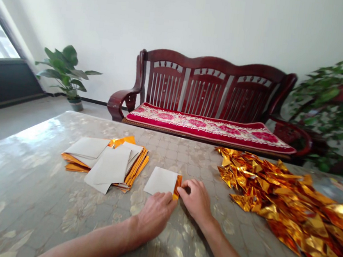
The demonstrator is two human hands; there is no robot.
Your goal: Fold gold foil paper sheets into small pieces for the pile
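L hand (154,214) & R hand (196,198): fingers closed, pinching gold edge of paper sheet (163,181) flat on table (21,194), between sheet stack (105,162) and folded gold pile (289,204).

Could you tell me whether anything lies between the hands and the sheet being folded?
Nothing visible does: the left hand and right hand both already touch the sheet at its gold edge.

place: home living room | shown by: wooden bench (206,95), potted plant (65,71), patterned table (27,194)
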